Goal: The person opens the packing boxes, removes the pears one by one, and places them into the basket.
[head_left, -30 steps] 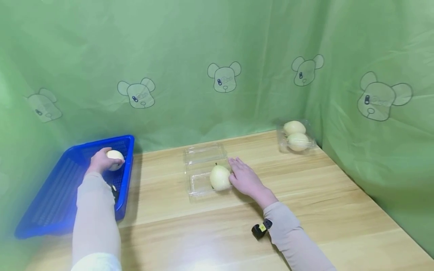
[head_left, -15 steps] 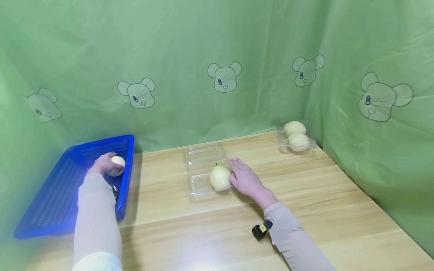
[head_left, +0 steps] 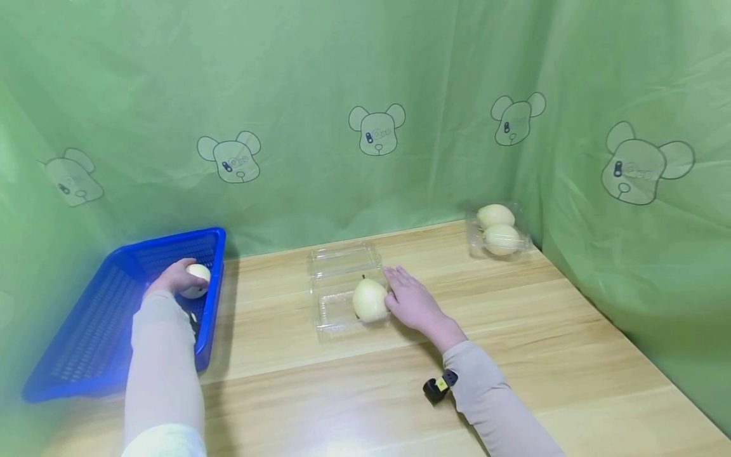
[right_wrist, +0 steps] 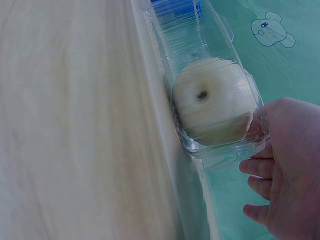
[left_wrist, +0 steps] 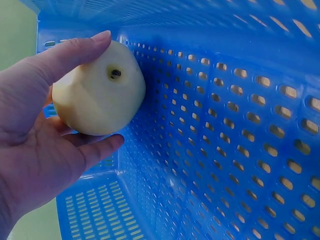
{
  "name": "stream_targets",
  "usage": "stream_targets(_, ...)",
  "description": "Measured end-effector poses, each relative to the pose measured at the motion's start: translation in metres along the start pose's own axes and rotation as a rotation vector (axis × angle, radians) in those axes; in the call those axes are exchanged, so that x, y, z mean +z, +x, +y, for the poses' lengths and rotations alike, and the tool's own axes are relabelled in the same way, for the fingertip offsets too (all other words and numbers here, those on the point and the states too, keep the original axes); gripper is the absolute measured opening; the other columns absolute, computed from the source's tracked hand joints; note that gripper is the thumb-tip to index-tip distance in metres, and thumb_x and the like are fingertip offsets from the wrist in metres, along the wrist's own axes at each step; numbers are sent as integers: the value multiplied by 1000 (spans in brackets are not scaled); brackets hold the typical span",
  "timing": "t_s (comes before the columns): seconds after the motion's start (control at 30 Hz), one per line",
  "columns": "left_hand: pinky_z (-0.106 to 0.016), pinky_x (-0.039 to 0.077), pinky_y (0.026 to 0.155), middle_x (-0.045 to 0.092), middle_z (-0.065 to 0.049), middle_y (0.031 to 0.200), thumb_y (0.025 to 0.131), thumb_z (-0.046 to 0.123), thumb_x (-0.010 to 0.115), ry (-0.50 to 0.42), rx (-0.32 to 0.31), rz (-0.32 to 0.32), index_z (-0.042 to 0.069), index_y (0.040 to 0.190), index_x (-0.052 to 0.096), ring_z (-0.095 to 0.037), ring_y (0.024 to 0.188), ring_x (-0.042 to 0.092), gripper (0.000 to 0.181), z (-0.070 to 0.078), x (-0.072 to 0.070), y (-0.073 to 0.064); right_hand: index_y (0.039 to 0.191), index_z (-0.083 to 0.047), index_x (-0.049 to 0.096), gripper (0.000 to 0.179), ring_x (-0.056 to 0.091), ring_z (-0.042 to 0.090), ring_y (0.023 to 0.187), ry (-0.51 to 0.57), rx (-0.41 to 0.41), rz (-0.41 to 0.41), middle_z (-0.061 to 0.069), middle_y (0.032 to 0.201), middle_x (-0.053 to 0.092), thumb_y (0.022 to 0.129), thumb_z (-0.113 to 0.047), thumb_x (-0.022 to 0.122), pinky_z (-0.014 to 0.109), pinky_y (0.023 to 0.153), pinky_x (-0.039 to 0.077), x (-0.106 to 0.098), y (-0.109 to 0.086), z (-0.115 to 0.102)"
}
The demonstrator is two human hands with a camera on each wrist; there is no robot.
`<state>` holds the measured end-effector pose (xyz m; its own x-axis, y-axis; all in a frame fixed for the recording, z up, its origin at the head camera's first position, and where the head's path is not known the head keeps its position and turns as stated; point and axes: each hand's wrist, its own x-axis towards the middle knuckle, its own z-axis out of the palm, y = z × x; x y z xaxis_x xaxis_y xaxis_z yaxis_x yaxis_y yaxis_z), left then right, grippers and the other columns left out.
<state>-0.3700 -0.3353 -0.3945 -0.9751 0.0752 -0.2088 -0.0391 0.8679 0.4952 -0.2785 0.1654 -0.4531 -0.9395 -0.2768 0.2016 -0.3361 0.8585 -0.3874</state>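
Observation:
Inside the blue basket (head_left: pixel 117 254), my left hand (head_left: pixel 174 277) grips a pale yellow pear (left_wrist: pixel 102 92) near the basket's right wall. In the left wrist view the thumb lies over the pear's near side and the fingers reach under it. A second pear (head_left: pixel 370 300) sits in the right part of an opened clear plastic clamshell box (head_left: pixel 337 314) on the table. Against that box's right end rests my right hand (head_left: pixel 414 301), its fingers extended in the head view. The right wrist view shows this pear through the clear wall (right_wrist: pixel 215 100), with the hand at the box's end.
Another clear box (head_left: pixel 474 244) with two pears (head_left: pixel 497 228) stands at the table's back right corner. Something small and dark (head_left: pixel 193 322) shows in the basket beside the left sleeve. Green curtains (head_left: pixel 308 76) enclose the wooden table (head_left: pixel 285 393).
My left hand has moved slightly right and down with the pear in the basket, then stayed almost still. The right hand and the opened box have kept their places.

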Motion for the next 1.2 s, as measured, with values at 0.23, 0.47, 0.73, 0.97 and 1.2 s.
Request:
stream_targets(0.23,-64,32,109,25,-45,143,88,20,64,-14,6,15,-18,144,18,-58,128,33,82,3,-2,0,148,2,33,58,28,37,146,-8,-5,5,16,156,34,96,-21,43,50,121,24,1,0,1)
stream_targets(0.47,-54,38,107,38,-41,138,78,31,72,-92,97,58,-14,143,30,-51,120,45,89,-12,-5,10,149,1,32,58,27,37,147,-9,2,-3,16,156,34,97,-22,41,50,121,24,0,-1,0)
stream_targets(0.73,-60,26,114,26,-42,147,85,32,68,-106,53,41,-15,144,27,-55,136,28,86,0,-12,4,150,0,31,58,26,36,148,4,5,-12,15,157,34,98,-23,40,49,122,23,0,0,0)
stream_targets(0.97,-62,21,117,15,-40,152,97,32,54,-136,23,46,-14,148,15,-56,141,17,80,25,-24,-10,150,0,31,58,26,36,148,-5,4,-12,15,157,34,97,-23,40,49,122,23,1,1,0)
stream_targets(1.2,-63,29,113,14,-41,153,99,45,48,-150,30,38,-8,152,11,-56,138,23,83,45,-40,-21,150,0,31,58,26,36,147,-8,6,-12,16,157,33,97,-23,40,49,122,23,1,0,-1)
